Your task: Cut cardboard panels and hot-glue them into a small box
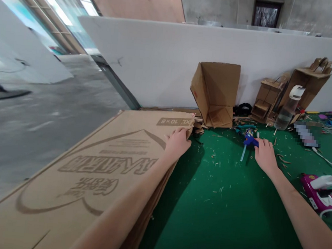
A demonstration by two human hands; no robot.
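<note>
My left hand (177,142) lies on the far right corner of a large flattened cardboard box (90,176) with brown print, its fingers curled over the edge. The cardboard covers the left side of a green table mat (219,208). My right hand (264,154) reaches forward on the mat and its fingertips touch a small blue tool (249,140) with a pale stick pointing down from it. Whether the fingers grip the tool is unclear.
An open cardboard box (216,93) tilts against the white partition wall (166,58). Cardboard models (292,93) and a clear bottle (288,109) stand at the back right. A magenta device (319,194) with white cables lies near the right edge. Scraps litter the mat.
</note>
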